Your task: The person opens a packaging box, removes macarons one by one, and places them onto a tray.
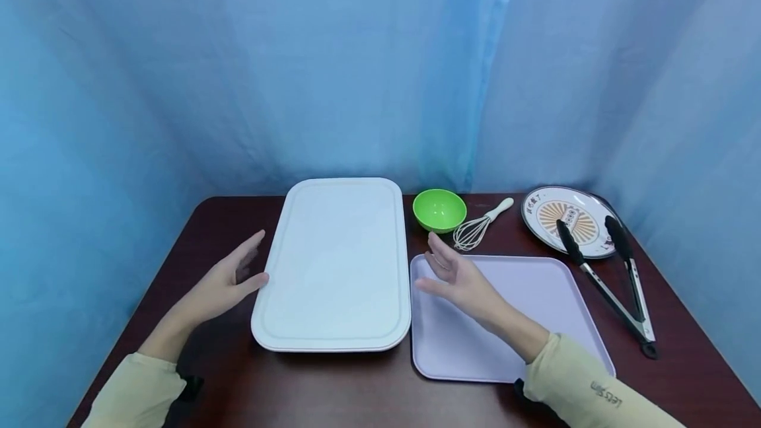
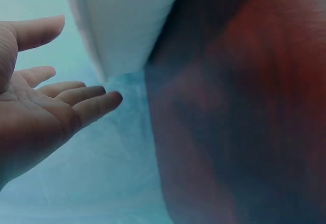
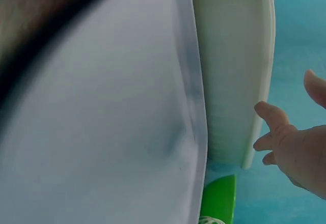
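A white lidded box (image 1: 335, 263) stands on the dark table, its lid on top and its tall side wall (image 2: 122, 20) visible in the left wrist view. Beside its left edge is my left hand (image 1: 220, 286), fingers straight and thumb spread; whether the thumb tip touches the lid's rim I cannot tell. My right hand (image 1: 460, 283) hovers over a lavender tray (image 1: 535, 296), just right of the box, with its fingers extended towards the box. Neither hand holds anything. In the right wrist view, the right fingers (image 3: 277, 119) appear close to the lid's rim.
Behind the tray are a green bowl (image 1: 440, 210) and a white whisk (image 1: 484, 224). Black-tipped metal tongs (image 1: 618, 302) lie spread at the right, their tips over a patterned plate (image 1: 571, 220). Blue curtains (image 1: 380, 71) hang around the table (image 1: 333, 388).
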A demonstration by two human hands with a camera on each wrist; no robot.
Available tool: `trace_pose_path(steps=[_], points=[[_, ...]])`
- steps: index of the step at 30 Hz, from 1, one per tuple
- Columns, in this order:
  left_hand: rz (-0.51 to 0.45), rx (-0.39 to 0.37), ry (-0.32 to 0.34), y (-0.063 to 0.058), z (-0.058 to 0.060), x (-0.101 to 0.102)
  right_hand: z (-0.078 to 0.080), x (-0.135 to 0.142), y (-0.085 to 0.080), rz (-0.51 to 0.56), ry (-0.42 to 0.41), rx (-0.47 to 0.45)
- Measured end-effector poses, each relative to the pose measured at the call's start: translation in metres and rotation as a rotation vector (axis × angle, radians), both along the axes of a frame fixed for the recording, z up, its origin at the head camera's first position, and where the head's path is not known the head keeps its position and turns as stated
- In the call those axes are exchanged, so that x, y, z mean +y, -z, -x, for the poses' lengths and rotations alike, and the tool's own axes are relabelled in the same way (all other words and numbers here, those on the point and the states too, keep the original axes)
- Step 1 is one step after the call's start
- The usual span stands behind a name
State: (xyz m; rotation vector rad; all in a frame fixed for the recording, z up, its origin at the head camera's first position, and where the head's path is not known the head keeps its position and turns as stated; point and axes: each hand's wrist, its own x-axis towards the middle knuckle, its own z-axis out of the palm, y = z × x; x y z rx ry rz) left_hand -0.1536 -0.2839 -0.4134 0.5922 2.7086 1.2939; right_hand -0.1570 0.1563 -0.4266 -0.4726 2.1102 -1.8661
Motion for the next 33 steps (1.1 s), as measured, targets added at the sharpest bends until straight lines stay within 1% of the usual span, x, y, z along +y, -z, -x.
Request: trace_pose_path(steps=[3, 4, 7, 11, 14, 16, 18, 21, 24, 27, 33], points=[[-0.04, -0.03, -0.008, 0.006, -0.001, -0.001, 0.001, -0.008, 0.006, 0.033, 0.008, -0.058], [-0.046, -0.043, -0.017, 0.008, -0.002, -0.001, -0.001, -0.011, 0.009, 0.045, 0.004, -0.075], [-0.037, -0.074, -0.057, 0.011, -0.006, -0.001, -0.004, -0.019, 0.015, 0.081, -0.005, -0.12], [-0.037, -0.102, -0.096, 0.015, -0.006, 0.001, -0.006, -0.025, 0.019, 0.119, -0.01, -0.156], [-0.08, -0.153, -0.108, 0.016, -0.003, 0.003, -0.006, -0.025, 0.021, 0.131, -0.009, -0.169], [-0.115, -0.205, -0.119, 0.015, -0.001, 0.003, -0.006, -0.025, 0.021, 0.132, -0.01, -0.179], [-0.145, -0.256, -0.131, 0.014, 0.0, 0.004, -0.005, -0.025, 0.021, 0.135, -0.011, -0.197], [-0.165, -0.299, -0.15, 0.011, -0.001, 0.004, -0.004, -0.026, 0.019, 0.141, -0.012, -0.236], [-0.167, -0.308, -0.162, 0.008, -0.001, 0.004, -0.002, -0.027, 0.017, 0.15, -0.006, -0.282], [-0.164, -0.311, -0.157, 0.008, 0.0, 0.004, -0.001, -0.027, 0.017, 0.15, 0.016, -0.329], [-0.155, -0.316, -0.145, 0.009, 0.002, 0.007, -0.001, -0.023, 0.015, 0.162, 0.043, -0.367]])
